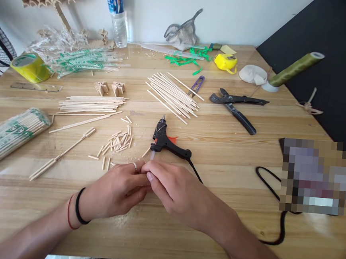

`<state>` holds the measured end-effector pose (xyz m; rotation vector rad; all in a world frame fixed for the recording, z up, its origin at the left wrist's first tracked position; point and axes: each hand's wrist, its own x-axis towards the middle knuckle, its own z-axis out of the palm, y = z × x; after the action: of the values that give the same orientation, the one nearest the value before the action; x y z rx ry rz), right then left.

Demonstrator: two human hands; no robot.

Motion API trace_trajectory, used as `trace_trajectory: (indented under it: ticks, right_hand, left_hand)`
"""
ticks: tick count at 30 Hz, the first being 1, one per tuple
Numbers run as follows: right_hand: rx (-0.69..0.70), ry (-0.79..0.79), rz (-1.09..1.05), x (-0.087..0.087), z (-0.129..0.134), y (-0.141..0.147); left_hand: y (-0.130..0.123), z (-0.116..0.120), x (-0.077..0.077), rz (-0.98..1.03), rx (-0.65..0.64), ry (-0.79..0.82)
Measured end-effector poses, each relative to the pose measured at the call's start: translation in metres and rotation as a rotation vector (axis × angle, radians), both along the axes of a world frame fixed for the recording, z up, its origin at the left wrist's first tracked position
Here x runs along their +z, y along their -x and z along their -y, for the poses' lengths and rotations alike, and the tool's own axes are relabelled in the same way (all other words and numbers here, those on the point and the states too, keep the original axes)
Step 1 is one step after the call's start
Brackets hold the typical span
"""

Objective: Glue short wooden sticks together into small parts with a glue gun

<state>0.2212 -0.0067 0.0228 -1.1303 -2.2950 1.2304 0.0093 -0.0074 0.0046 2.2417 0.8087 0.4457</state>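
Note:
In front of the glue gun, my left hand (119,187) and my right hand (176,187) meet, fingertips pressed together. Whatever they pinch is hidden behind the fingers. Just beyond them lies the black glue gun (171,146), its nozzle pointing away and a clear glue stick (152,155) sticking out of its back end. Short cut stick pieces (118,141) are scattered left of the gun. Farther left is a joined stick assembly (69,148), a long thin stick with thicker bundles at both ends.
Long wooden sticks lie in a left pile (91,104) and a right pile (174,95). Behind are purple snips (198,83), black cutters (237,104), a yellow tape measure (226,62) and a water bottle (117,17). A black cable (281,230) curves at right.

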Motion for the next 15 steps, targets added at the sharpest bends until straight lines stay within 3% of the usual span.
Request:
trace_trajectory:
  ticks: [15]
  right_hand:
    - [0.001, 0.024, -0.014, 0.0003, -0.0011, 0.0004]
  left_hand:
    - [0.0018, 0.001, -0.0025, 0.006, -0.007, 0.022]
